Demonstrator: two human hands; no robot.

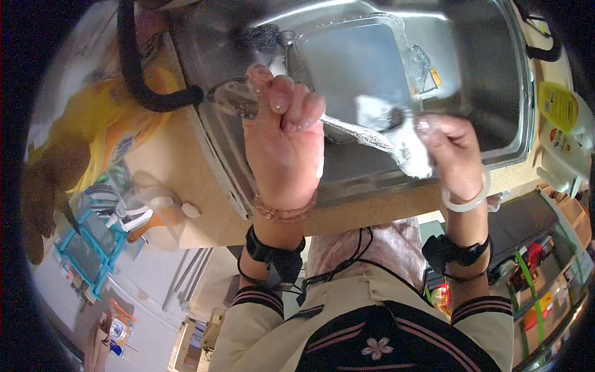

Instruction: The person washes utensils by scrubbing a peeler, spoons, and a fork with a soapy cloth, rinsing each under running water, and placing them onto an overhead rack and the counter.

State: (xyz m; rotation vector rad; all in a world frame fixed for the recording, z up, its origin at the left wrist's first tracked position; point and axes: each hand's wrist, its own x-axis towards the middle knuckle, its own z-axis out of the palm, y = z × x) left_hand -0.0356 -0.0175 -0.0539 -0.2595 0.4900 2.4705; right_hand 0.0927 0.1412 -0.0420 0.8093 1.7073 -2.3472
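Note:
My left hand (285, 133) is closed around a metal spoon (356, 131), palm up, above the sink. The spoon's oval head (234, 98) sticks out on the left, and its foam-streaked handle runs out to the right. A white, foamy sponge or cloth (410, 149) is pinched in my right hand (452, 142) at the handle's far end. Suds hide its exact shape. Just beyond my hands, a clear rectangular tub (353, 46) with cloudy water sits in the metal sink (477, 111).
A dark mesh scrubber (263, 38) and a clear item with an orange-yellow part (435, 77) lie in the sink. A black curved pipe (139, 80) arches at the left. Soap bottles (558, 108) stand right; a yellow bag (105, 118) and blue rack (90, 251) are left.

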